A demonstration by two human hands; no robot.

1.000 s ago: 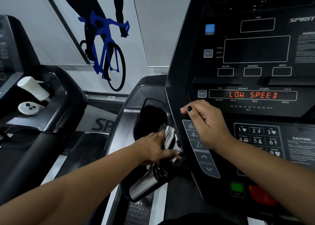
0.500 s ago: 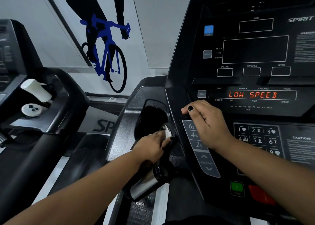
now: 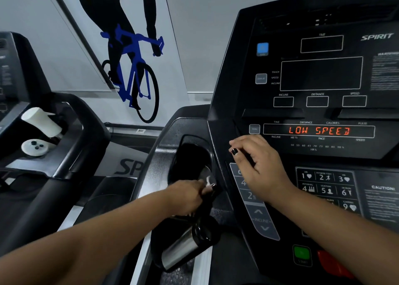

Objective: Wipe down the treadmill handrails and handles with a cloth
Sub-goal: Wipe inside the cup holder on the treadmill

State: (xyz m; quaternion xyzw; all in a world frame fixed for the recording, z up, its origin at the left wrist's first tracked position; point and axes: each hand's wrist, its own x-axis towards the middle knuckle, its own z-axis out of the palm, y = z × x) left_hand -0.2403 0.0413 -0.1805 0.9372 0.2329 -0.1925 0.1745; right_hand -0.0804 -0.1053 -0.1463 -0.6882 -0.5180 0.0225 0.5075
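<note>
Standing at a black treadmill console (image 3: pixel 319 73), red readout (image 3: pixel 319 130) glowing LOW SPEED, white wall w/ blue cyclist graphic (image 3: pixel 131 64) behind. Second treadmill (image 3: pixel 54 146) sitting off to the left, white bottle (image 3: pixel 41 122) lying tilted in its tray. Cup pocket (image 3: pixel 190 155) opening just left of the console edge. Handle (image 3: pixel 187 248), shiny metal w/ black cap, running long axis from lower left up to the right, cap end pointing toward the console. Cloth (image 3: pixel 208 180) showing only as a small white scrap at the pocket's lower rim, mostly hidden. Left hand (image 3: pixel 192 195) reaching in palm down from lower left, fingers closed round the cloth, just above the handle. Right hand (image 3: pixel 257 161) hovering over the incline keys (image 3: pixel 248 189), fingers loosely curled, holding nothing, forearm coming in from lower right.
</note>
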